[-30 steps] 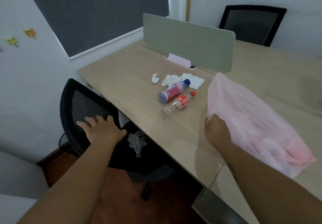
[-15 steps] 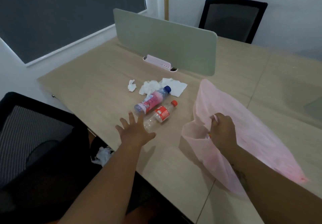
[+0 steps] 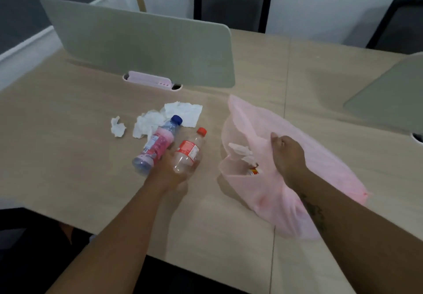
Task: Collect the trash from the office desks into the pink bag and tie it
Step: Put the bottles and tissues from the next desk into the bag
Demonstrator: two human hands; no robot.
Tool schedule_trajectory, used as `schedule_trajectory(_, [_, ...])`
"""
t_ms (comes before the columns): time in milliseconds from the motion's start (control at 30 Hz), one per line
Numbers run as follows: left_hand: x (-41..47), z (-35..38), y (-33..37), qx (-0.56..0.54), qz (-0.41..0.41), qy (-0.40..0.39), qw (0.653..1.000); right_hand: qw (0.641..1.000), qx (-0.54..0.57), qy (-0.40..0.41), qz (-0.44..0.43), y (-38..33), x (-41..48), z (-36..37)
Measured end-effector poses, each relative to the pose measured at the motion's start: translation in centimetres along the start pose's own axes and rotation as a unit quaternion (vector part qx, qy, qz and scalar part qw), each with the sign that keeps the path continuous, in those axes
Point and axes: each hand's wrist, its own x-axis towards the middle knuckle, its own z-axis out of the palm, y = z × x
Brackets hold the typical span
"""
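Gripping two bottles beside the opened pink bag (image 3: 334,174).
Left hand (image 3: 170,172) clasps the pink bottle (image 3: 158,143) and red-capped bottle (image 3: 190,150) at the table (image 3: 68,156); right hand (image 3: 288,154) pinches the bag's rim; crumpled tissues (image 3: 148,124) lie behind.

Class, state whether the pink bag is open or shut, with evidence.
Open: the right hand holds the pink bag by its rim, and trash shows inside.

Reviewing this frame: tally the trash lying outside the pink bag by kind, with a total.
Plastic bottles: 2 (blue-capped bottle, red-capped bottle, both gripped by the left hand)
Tissues: 3 (small scrap, crumpled tissue, flatter tissue, all on the desk)
Total: 5
Contents of the pink bag are partly hidden and not counted.
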Motion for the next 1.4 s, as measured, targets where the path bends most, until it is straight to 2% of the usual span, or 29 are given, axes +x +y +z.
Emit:
schedule_trajectory(167, [1.4,-4.0,4.6,-0.077,0.051,-0.174,0.98,0.997,-0.013,0.074,-0.03,-0.1,0.7,-3.1])
schedule_trajectory(333, [1.9,-3.5,9.8,0.002,0.073,-0.287,0.955,0.99,-0.051,0.104,-0.082,0.2,-0.6,-5.1])
schedule_trajectory(433, [2.1,-1.2,12.8,0.056,0.115,-0.282,0.951,0.986,-0.039,0.069,-0.143,-0.1,-1.9,-5.6])
schedule_trajectory(533, [2.7,1.4,15.4,0.009,0.162,-0.242,0.957,0.978,-0.065,-0.001,-0.196,0.1,-3.2,-6.3])
schedule_trajectory(600, [3.0,2.8,16.8,-0.026,0.179,-0.241,0.953,0.977,-0.069,-0.016,-0.2,0.5,-3.7,-7.0])
schedule_trajectory(667, [3.1,4.5,17.7,-0.055,0.18,-0.246,0.951,0.985,-0.023,0.01,-0.173,0.8,-4.0,-7.6])
schedule_trajectory(767, [2.8,7.7,17.5,-0.099,0.175,-0.194,0.96,0.99,0.074,0.072,-0.092,0.9,-4.0,-8.4])
schedule_trajectory(833, [2.4,9.2,17.0,-0.196,0.136,-0.175,0.955,0.989,0.105,0.081,-0.059,0.8,-3.9,-8.5])
schedule_trajectory(933, [3.1,9.1,15.6,-0.32,0.076,-0.163,0.93,0.99,0.122,0.063,-0.032,0.4,-3.9,-7.6])
schedule_trajectory(967, [3.6,8.3,14.7,-0.313,0.077,-0.135,0.937,0.99,0.126,0.055,-0.031,0.2,-3.9,-6.9])
schedule_trajectory(1033, [4.5,5.6,12.4,-0.219,0.099,-0.048,0.97,0.991,0.12,0.035,-0.043,-0.2,-3.7,-5.1])
schedule_trajectory(1100, [5.6,2.5,9.0,-0.023,0.107,0.072,0.991,0.996,0.069,0.01,-0.057,-0.6,-3.4,-2.9])
schedule_trajectory(1167, [6.4,-0.4,5.4,0.187,0.041,0.145,0.971,0.997,-0.037,-0.02,-0.061,-1.0,-3.1,-1.1])
schedule_trajectory(1200, [6.4,-1.7,3.9,0.234,-0.004,0.135,0.963,0.993,-0.093,-0.035,-0.064,-1.1,-2.9,-0.3])
schedule_trajectory(1300, [5.9,-4.0,-0.2,0.234,-0.094,0.066,0.965,0.973,-0.208,-0.041,-0.095,-0.8,-2.4,1.4])
schedule_trajectory(1400, [5.4,-4.6,-2.7,0.184,-0.081,0.065,0.977,0.961,-0.249,0.007,-0.121,-0.9,-2.4,2.3])
